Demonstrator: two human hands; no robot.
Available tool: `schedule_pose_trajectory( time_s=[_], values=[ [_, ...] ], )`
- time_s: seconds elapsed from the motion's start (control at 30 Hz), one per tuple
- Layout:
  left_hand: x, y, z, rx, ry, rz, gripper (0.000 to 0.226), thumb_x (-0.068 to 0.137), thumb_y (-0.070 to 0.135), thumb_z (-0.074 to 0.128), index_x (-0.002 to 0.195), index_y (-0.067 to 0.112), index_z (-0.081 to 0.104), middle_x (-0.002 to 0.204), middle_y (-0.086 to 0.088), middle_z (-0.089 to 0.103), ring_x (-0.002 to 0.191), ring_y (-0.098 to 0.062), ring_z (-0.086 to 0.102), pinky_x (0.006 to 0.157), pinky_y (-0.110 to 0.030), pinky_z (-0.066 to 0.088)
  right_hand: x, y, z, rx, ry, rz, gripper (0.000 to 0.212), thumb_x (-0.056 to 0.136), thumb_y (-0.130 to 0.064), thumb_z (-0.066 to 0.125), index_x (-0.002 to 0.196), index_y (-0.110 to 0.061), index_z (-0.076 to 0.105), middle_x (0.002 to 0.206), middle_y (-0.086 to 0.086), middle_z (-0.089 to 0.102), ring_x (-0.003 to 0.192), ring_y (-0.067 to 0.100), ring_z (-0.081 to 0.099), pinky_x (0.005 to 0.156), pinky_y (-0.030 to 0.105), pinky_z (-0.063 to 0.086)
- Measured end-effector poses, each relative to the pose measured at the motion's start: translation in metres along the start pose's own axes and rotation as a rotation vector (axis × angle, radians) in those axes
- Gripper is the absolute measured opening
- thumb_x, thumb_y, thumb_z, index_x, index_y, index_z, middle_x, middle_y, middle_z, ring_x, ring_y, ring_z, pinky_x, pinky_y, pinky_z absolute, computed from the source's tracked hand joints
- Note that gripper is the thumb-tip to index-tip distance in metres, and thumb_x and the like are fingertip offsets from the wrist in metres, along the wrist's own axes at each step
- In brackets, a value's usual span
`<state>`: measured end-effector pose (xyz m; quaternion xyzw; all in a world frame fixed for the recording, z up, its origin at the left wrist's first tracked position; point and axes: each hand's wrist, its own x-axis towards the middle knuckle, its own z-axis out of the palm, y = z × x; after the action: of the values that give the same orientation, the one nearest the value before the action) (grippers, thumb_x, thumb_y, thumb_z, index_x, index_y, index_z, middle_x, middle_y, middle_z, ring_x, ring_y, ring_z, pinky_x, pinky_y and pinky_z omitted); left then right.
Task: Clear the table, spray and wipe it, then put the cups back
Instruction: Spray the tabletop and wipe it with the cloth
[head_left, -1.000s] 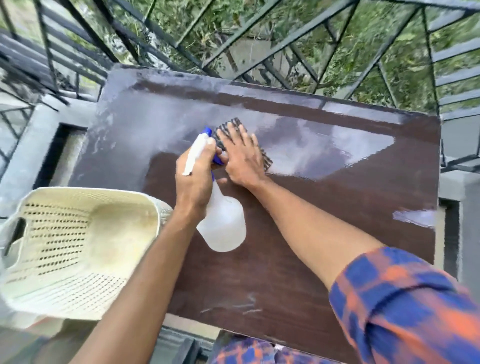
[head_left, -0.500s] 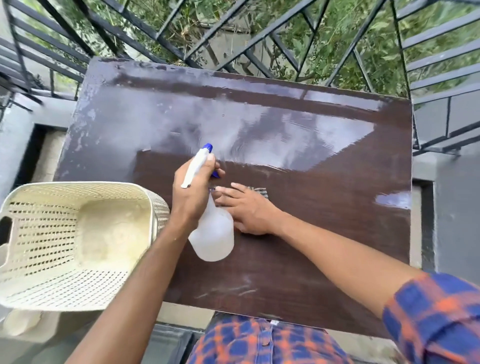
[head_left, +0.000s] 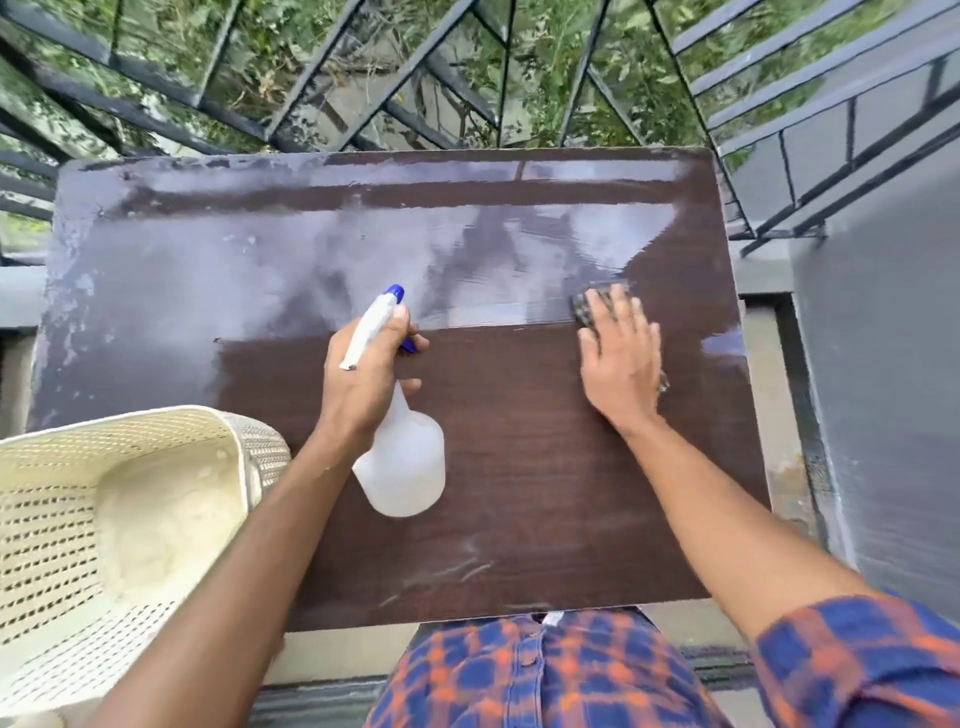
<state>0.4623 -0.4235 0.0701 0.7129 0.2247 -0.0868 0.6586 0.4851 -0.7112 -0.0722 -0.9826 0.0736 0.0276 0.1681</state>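
Half a second and the cloth has slid clear across to the right side of the table.

Right hand (head_left: 621, 364) lies flat, fingers spread, pressing the checked cloth (head_left: 592, 304) onto the dark table (head_left: 519, 493) near its right edge; a moment ago it was working mid-table right beside the bottle. So I'd say the wipe pass is sweeping rightward, near half done, far half not yet. Left hand (head_left: 363, 379) is wrapped tight round the neck of the white spray bottle (head_left: 402, 462), held over the middle of the top, nozzle aimed away. No cups anywhere in view, so putting them back comes later. Cream plastic chair (head_left: 119, 519) crowds the near-left corner, and the black railing (head_left: 415, 104) sits close behind the far edge. Nothing sits on the tabletop itself.
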Motion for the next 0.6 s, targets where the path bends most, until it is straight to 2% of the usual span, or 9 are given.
schedule_pose_trajectory(
  time_s=[0.1,0.27,0.33,0.43,0.6],
  values=[
    [0.001,0.003,0.015,0.020,-0.038,0.002,0.026,0.104,0.031,0.053,0.086,0.016,0.065,0.086,-0.003,0.070,0.088,-0.009,0.067,0.056,-0.026,0.055,0.011,0.075,-0.029,0.004,-0.011,0.159,0.056,0.104,-0.038,0.041,0.158,-0.034,0.026,0.168,0.000,0.017,0.154,0.027,0.015,0.122,0.053,0.014],
    [-0.005,0.006,0.039,0.047,-0.111,0.019,0.027,0.104,0.030,0.052,0.087,0.014,0.065,0.085,-0.002,0.069,0.089,-0.010,0.065,0.057,-0.027,0.055,0.016,0.137,-0.052,0.049,-0.086,0.168,0.058,0.104,-0.030,0.044,0.159,-0.026,0.025,0.169,0.008,0.011,0.155,0.028,0.009,0.125,0.045,0.010],
    [-0.009,0.005,0.045,0.059,-0.131,0.016,0.028,0.104,0.030,0.052,0.089,0.012,0.065,0.086,-0.002,0.070,0.088,-0.009,0.065,0.058,-0.028,0.055,0.000,0.146,-0.052,0.073,-0.057,0.167,0.059,0.102,-0.033,0.044,0.159,-0.028,0.025,0.169,0.007,0.013,0.155,0.028,0.012,0.125,0.046,0.015],
    [-0.016,0.003,0.053,0.063,-0.152,0.003,0.029,0.104,0.031,0.052,0.091,0.008,0.065,0.086,-0.003,0.069,0.088,-0.013,0.066,0.059,-0.029,0.055,-0.043,0.144,-0.044,0.095,0.050,0.281,0.056,0.103,-0.032,0.046,0.157,-0.030,0.030,0.168,0.001,0.017,0.153,0.027,0.020,0.121,0.045,0.025],
    [-0.034,-0.006,0.055,0.066,-0.123,-0.004,0.027,0.104,0.031,0.054,0.092,0.009,0.065,0.084,-0.003,0.069,0.090,-0.014,0.068,0.057,-0.028,0.054,-0.088,0.106,-0.023,0.023,0.181,0.474,0.057,0.101,-0.032,0.047,0.156,-0.028,0.031,0.166,0.005,0.023,0.150,0.032,0.025,0.117,0.051,0.024]
  ],
)
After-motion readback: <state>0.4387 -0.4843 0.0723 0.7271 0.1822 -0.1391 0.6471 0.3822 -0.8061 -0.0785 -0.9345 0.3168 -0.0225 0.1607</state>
